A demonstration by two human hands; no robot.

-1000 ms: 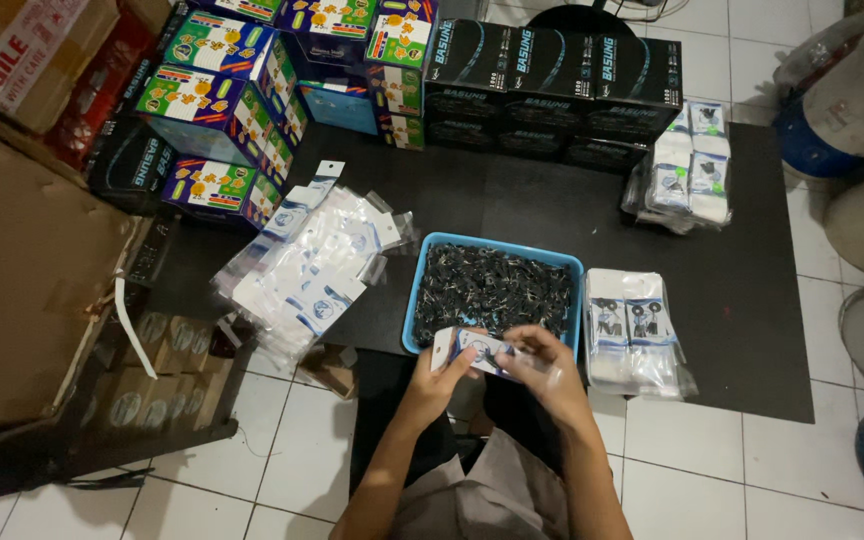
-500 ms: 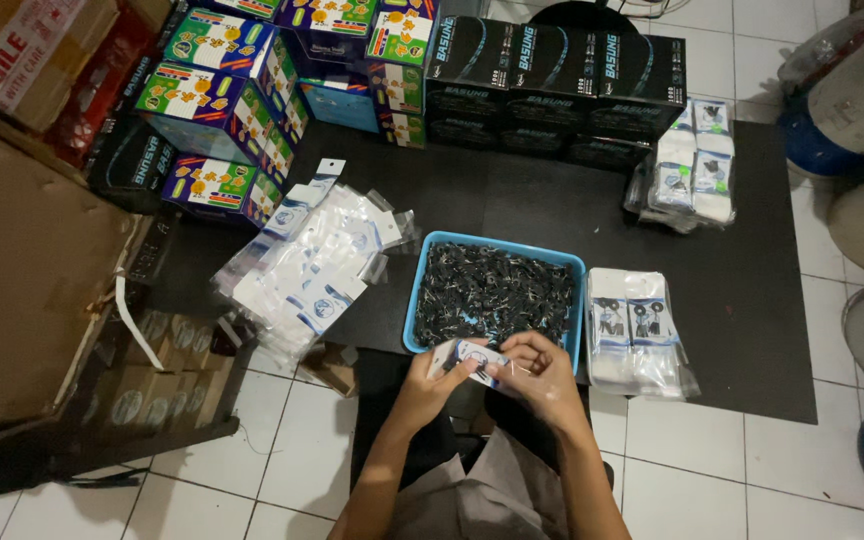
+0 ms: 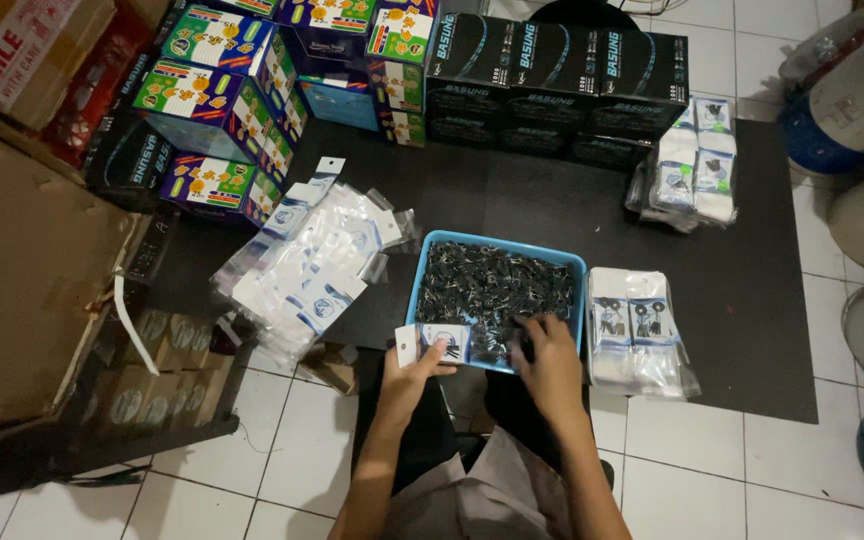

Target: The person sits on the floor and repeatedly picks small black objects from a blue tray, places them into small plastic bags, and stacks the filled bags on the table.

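Blue tray (image 3: 422, 262) of small black parts (image 3: 492, 285) sits on the black mat (image 3: 732, 300) near its front edge. The right hand (image 3: 550, 362) reaches in, fingers curled over parts. The left hand (image 3: 410, 375) pinches a clear bag (image 3: 439, 340) by the tray's front-left corner. This looks like the filling step.

Bare forearms, no sleeves in view — pale grey-beige garment at chest, dark trousers below.
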